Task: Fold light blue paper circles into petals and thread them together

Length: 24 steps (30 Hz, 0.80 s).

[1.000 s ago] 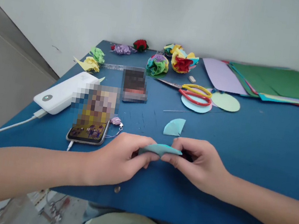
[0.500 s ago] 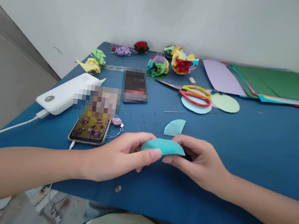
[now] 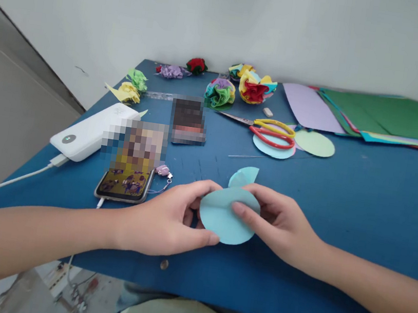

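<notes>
Head view: found a light blue paper circle (image 3: 226,216) held up between both hands just above the near edge of the blue table (image 3: 362,199), with its flat face turned toward the camera. Noted a change from the earlier pictures, where the same paper was pressed into a folded, thin shape and then bulged half open; now seen spread out almost fully into a round disc. Judged from this that the fold was opened again and the crease made, so one more fold or a check of the crease seemed in hand. Left hand (image 3: 167,218) closed on the circle at its 9 o'clock edge, thumb below and fingers behind. Right hand (image 3: 281,223) pinching the circle at its 3 o'clock edge, index finger laid across the front. Seen just behind the circle, at 12 o'clock, a folded light blue quarter piece (image 3: 244,174) lying on the table. Farther at 1 o'clock, scissors (image 3: 270,131) resting on cut paper circles (image 3: 314,143). At 10 o'clock, a phone (image 3: 125,183) and a white power bank (image 3: 92,129). Along the far edge, paper flowers (image 3: 255,88) and coloured sheets (image 3: 389,117).
</notes>
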Each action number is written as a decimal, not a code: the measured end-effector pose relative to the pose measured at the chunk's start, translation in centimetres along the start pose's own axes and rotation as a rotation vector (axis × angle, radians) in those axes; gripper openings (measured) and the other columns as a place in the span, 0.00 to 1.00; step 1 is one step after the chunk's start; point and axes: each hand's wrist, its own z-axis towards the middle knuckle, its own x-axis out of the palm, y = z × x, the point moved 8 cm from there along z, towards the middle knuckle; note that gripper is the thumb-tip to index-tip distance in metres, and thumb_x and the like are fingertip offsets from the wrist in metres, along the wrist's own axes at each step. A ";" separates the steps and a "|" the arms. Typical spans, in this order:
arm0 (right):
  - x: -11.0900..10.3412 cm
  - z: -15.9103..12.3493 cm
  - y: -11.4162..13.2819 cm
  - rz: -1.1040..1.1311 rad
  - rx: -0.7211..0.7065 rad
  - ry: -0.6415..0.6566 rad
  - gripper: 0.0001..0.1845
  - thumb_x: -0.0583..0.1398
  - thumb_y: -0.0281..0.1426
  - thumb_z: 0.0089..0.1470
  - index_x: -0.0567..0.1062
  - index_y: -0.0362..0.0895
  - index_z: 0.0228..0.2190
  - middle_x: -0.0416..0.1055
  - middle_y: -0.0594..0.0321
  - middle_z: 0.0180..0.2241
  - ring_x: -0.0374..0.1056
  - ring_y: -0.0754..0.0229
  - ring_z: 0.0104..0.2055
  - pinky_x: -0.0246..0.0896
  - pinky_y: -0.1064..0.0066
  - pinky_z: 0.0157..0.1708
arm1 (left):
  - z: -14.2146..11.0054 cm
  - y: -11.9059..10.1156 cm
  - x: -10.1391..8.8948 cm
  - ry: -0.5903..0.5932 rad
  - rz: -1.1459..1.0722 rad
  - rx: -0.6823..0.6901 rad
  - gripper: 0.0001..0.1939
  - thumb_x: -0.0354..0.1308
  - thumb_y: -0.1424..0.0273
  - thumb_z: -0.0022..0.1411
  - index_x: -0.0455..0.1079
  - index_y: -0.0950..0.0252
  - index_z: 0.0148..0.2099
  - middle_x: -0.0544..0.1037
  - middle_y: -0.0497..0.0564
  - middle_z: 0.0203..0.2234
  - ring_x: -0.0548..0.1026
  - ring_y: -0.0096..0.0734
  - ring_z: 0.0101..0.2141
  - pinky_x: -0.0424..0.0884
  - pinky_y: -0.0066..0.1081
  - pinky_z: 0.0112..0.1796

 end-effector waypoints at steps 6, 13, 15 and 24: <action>-0.3 0.0 -0.2 -0.110 0.012 -0.037 0.11 0.54 0.37 0.58 0.69 0.43 0.33 0.64 0.65 0.26 0.59 0.66 0.26 0.57 0.78 0.23 | -0.1 0.1 -0.4 -0.040 0.156 -0.013 0.15 0.61 0.69 0.53 0.63 0.64 0.43 0.65 0.43 0.25 0.62 0.20 0.22 0.59 0.19 0.21; 0.5 0.0 0.1 -0.134 -0.020 0.055 0.10 0.56 0.36 0.56 0.69 0.42 0.35 0.62 0.68 0.21 0.57 0.70 0.20 0.55 0.80 0.18 | -0.2 0.0 -0.4 -0.019 0.088 0.046 0.11 0.51 0.64 0.62 0.66 0.67 0.37 0.66 0.45 0.25 0.64 0.21 0.24 0.61 0.21 0.23; 0.7 0.0 0.2 -0.092 -0.016 0.083 0.13 0.57 0.37 0.55 0.68 0.42 0.39 0.65 0.68 0.22 0.59 0.69 0.21 0.55 0.79 0.19 | -0.4 -0.1 -1.2 -0.124 0.110 0.072 0.14 0.46 0.64 0.65 0.67 0.68 0.34 0.65 0.45 0.22 0.64 0.20 0.22 0.62 0.21 0.23; 1.2 0.0 0.0 -0.010 0.047 0.168 0.16 0.51 0.37 0.60 0.72 0.39 0.30 0.74 0.59 0.27 0.66 0.66 0.24 0.63 0.75 0.27 | -0.8 -0.9 -2.5 -0.345 0.267 0.112 0.11 0.48 0.68 0.65 0.68 0.66 0.33 0.70 0.43 0.16 0.67 0.18 0.17 0.63 0.18 0.20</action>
